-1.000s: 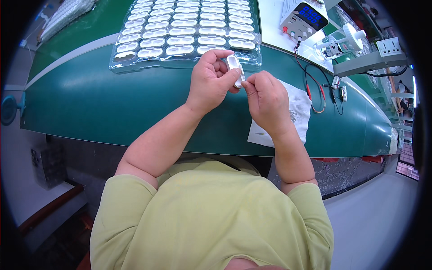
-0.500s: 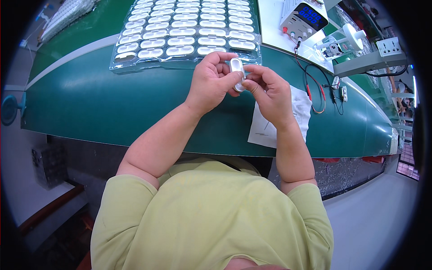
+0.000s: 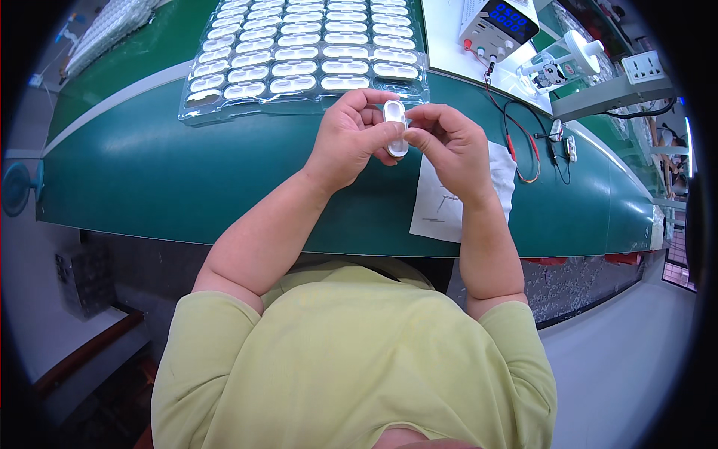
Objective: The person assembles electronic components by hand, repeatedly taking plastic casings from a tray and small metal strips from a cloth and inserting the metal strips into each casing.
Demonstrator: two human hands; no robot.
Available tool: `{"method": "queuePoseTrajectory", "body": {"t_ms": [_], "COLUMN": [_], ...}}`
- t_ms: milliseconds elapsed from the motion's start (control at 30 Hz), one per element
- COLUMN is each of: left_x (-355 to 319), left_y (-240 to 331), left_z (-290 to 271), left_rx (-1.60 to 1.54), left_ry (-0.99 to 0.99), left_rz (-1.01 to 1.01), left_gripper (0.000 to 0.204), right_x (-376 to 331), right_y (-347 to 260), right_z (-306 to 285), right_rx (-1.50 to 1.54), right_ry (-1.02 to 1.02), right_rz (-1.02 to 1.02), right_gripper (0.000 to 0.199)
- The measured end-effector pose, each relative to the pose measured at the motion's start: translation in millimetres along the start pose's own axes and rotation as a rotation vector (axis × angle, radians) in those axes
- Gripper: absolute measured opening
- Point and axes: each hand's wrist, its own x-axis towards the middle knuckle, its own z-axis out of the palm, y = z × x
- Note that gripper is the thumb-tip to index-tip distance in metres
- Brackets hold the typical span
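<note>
Small white oval part [image 3: 395, 126] pinched upright above the green bench [image 3: 149, 179], lower end hidden behind a thumb. Left hand [image 3: 350, 142] closed around its left side; right hand [image 3: 449, 146] gripping the right edge with fingertips. Just beyond, clear tray [image 3: 303, 56] of similar parts, far rows cut off. White paper sheet [image 3: 449, 209] partly covered by the right wrist.

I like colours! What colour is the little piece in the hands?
White, with a glossy shine: the small oval piece, seen in the head view.
</note>
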Motion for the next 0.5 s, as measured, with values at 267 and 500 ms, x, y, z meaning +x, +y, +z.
{"method": "queuePoseTrajectory", "body": {"t_ms": [267, 500], "left_x": [2.5, 2.7], "left_y": [0.7, 0.7], "left_z": [-1.3, -0.6], "left_rx": [-0.029, -0.015], "left_ry": [0.002, 0.001], "left_rz": [-0.004, 0.003], "left_gripper": [0.039, 0.040], "right_x": [1.4, 1.7], "right_y": [3.3, 2.3], "right_z": [-4.4, -4.5], "right_rx": [0.263, 0.181], "right_ry": [-0.033, -0.059], "right_rz": [0.061, 0.048], "right_gripper": [0.025, 0.025]}}
